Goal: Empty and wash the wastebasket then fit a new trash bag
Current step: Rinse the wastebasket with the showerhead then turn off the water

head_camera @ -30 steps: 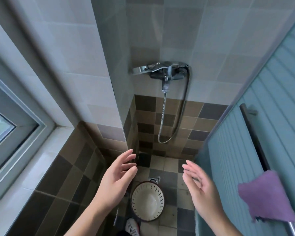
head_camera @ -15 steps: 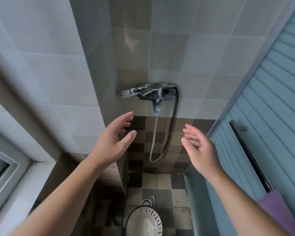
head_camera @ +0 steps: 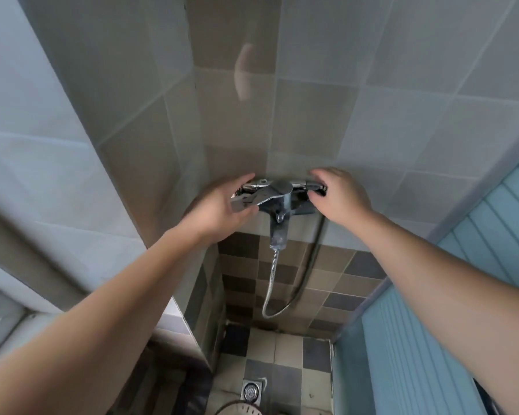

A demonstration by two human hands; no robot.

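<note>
Left grip: left hand (head_camera: pixel 222 205) is curling under the faucet lever (head_camera: pixel 261 194), thumb lying below the lever's flat end and fingers reaching up behind the chrome shower mixer (head_camera: pixel 282 193); it is closing on the lever.
Right grip: right hand (head_camera: pixel 339 194) is hovering at the mixer's right end, fingers bent and apart, fingertips touching or just beside the chrome bar; whether it is gripping anything, I cannot tell.
Arm pose: both bare forearms are stretching forward and up from the lower corners, converging on the mixer at mid-wall.
Count of hands: two, one at each end of the mixer.
Count of mixers: one, mounted on the tiled wall (head_camera: pixel 342 100), with one spout pointing down.
Count of hoses: one metal shower hose (head_camera: pixel 271 283) is hanging from the spout in a loop and running back up on the right.
Wastebasket: one, its pale perforated rim (head_camera: pixel 240 410) is only just showing at the bottom edge, standing on the checked floor (head_camera: pixel 282 348) well below the hands.
Floor drain: one round drain (head_camera: pixel 251 391) is sitting just beside the wastebasket's rim.
Right side: one blue ribbed door panel (head_camera: pixel 462 295) is bordering the stall.
</note>
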